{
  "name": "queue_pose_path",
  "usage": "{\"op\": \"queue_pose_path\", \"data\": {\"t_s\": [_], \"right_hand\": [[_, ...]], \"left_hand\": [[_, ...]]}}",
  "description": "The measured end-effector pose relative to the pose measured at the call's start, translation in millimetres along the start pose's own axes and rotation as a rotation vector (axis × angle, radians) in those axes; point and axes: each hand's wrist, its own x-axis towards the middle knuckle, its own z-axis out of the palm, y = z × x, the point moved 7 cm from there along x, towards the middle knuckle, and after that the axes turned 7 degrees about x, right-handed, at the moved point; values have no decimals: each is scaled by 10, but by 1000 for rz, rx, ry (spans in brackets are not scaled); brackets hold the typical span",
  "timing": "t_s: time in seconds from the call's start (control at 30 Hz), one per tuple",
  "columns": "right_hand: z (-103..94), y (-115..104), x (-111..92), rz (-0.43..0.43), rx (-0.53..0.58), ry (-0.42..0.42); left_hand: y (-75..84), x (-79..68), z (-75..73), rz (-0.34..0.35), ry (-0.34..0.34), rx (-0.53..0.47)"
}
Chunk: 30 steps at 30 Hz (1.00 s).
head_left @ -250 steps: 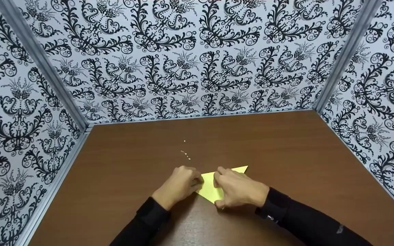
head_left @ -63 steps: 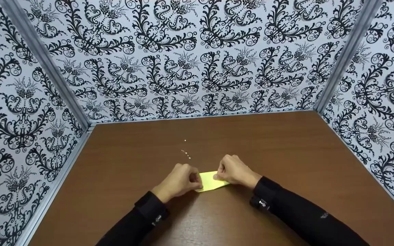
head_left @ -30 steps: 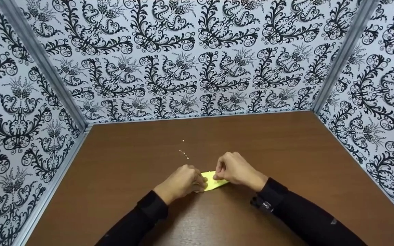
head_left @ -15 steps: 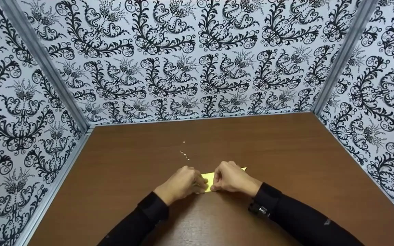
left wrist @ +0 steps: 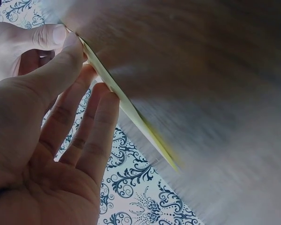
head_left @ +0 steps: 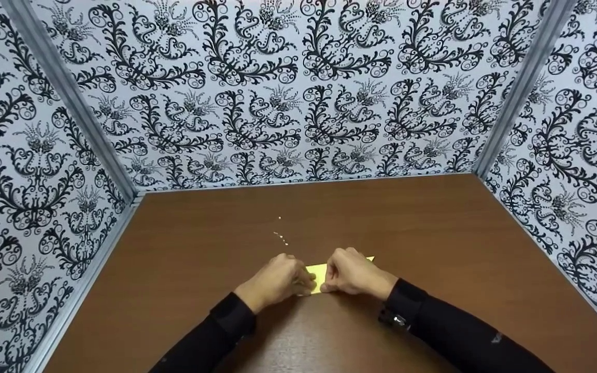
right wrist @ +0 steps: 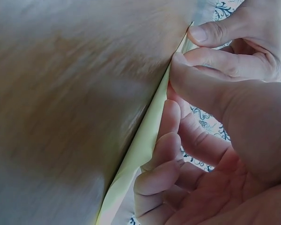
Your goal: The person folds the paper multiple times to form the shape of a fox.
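Observation:
A folded piece of yellow paper (head_left: 319,280) lies on the brown table, mostly covered by both hands. My left hand (head_left: 276,280) pinches its left part near the front edge. My right hand (head_left: 354,273) grips the same edge a little further right, thumb and fingertips close to the left hand's. A pointed corner shows beyond the right knuckles. Seen edge-on in the left wrist view, the yellow paper (left wrist: 135,120) is a thin strip. In the right wrist view the paper (right wrist: 149,129) runs under the thumb and over the curled fingertips, its layers slightly parted at the near end.
Several small white specks (head_left: 281,238) mark the brown table (head_left: 200,228) behind the paper. Walls with a black-and-white scroll pattern (head_left: 298,103) stand at the back and both sides, joined by grey metal posts (head_left: 516,98).
The paper's near point, visible 8.3 s ago, is folded away, leaving a straight front edge. My right hand has come down to that edge since 1.0 s ago; the far right corner shows again.

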Motion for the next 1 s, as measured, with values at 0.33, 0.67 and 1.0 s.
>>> {"op": "queue_pose_path", "data": {"t_s": [0.33, 0.67, 1.0], "right_hand": [[-71, 114, -100, 51, -32, -3], [-282, 286, -219, 15, -43, -2], [-433, 482, -373, 48, -60, 14]], "left_hand": [[-12, 5, 72, -11, -34, 23], [-74, -10, 58, -79, -52, 44], [-69, -36, 76, -80, -54, 17]]}}
